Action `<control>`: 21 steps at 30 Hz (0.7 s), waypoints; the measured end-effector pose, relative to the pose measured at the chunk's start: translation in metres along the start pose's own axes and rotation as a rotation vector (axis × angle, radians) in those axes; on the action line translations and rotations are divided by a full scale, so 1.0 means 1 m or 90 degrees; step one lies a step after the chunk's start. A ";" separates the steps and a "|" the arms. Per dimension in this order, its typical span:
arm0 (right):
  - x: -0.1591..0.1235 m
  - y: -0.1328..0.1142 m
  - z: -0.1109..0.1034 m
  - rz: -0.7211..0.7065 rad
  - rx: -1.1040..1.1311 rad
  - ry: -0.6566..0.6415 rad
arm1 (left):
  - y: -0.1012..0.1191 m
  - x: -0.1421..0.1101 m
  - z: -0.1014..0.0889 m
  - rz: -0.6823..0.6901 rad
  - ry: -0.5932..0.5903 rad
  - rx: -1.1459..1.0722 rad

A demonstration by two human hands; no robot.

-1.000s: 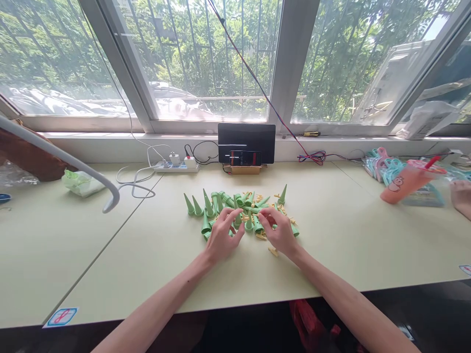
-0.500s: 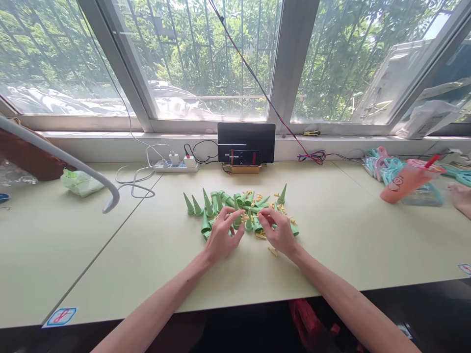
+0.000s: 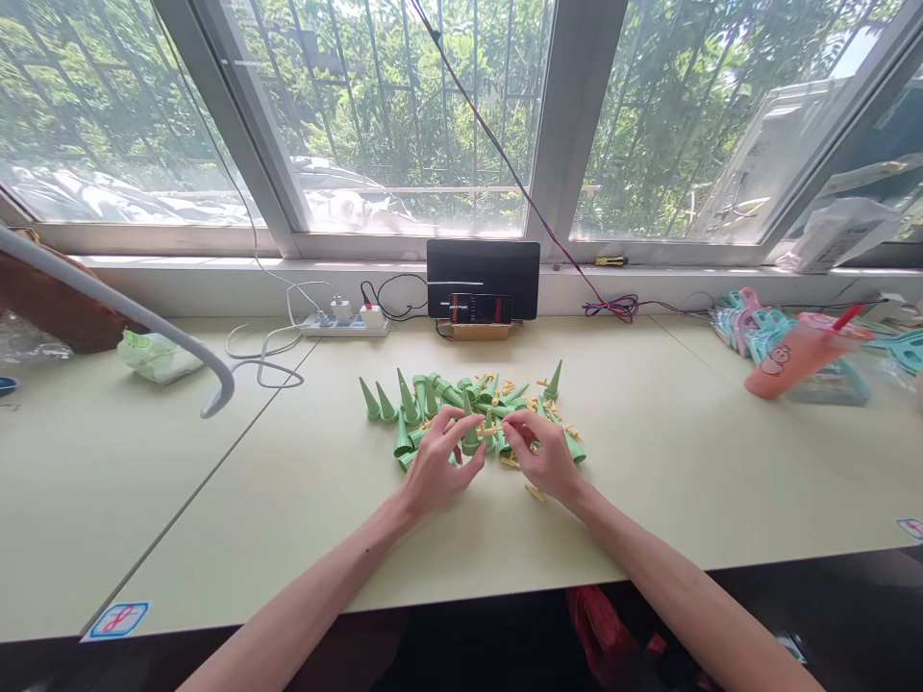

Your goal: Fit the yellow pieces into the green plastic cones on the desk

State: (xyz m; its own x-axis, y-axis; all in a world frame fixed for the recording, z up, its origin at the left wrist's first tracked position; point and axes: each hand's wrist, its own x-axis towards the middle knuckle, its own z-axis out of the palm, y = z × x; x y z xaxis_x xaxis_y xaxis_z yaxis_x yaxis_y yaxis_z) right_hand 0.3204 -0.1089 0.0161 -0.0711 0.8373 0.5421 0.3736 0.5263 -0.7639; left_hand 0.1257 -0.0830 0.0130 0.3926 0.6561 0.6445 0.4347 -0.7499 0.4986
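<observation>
My left hand [image 3: 438, 463] is closed around a green pointed cone [image 3: 469, 440], its tip up, thumb and fingers at its sides. A small yellow plastic peg [image 3: 491, 432] is pinched between the fingertips of my right hand [image 3: 542, 454]. The peg lies sideways with its left end at the cone's side; whether it enters the cone I cannot tell. Around and behind both hands spreads a pile of green cones [image 3: 410, 404], some upright and some lying down. More yellow pegs [image 3: 535, 493] are scattered among them and in front of my right hand.
Behind the pile, a phone [image 3: 481, 308] leans on a dark tablet [image 3: 483, 264]. A power strip [image 3: 346, 326] with white cables lies left of it. To the right are a tilted cup of pink drink [image 3: 797, 358] and teal and pink plastic pieces [image 3: 754, 322].
The green cone in my left hand has shifted slightly right, and the peg in my right hand now shows plainly against it. Another person's hand at the right edge has mostly left view.
</observation>
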 end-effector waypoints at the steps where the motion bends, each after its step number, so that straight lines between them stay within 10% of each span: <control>1: 0.000 0.000 0.000 -0.003 -0.001 -0.003 | 0.000 0.000 0.000 0.004 -0.001 -0.001; 21: -0.001 0.003 0.002 -0.020 -0.028 -0.062 | 0.001 0.000 0.001 0.000 0.004 0.002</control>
State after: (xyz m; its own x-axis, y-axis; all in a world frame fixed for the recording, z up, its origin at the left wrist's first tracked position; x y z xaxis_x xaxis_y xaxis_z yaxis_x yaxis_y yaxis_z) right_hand 0.3201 -0.1080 0.0124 -0.1720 0.8325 0.5267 0.4103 0.5466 -0.7300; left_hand 0.1267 -0.0839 0.0125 0.3868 0.6558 0.6483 0.4368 -0.7494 0.4975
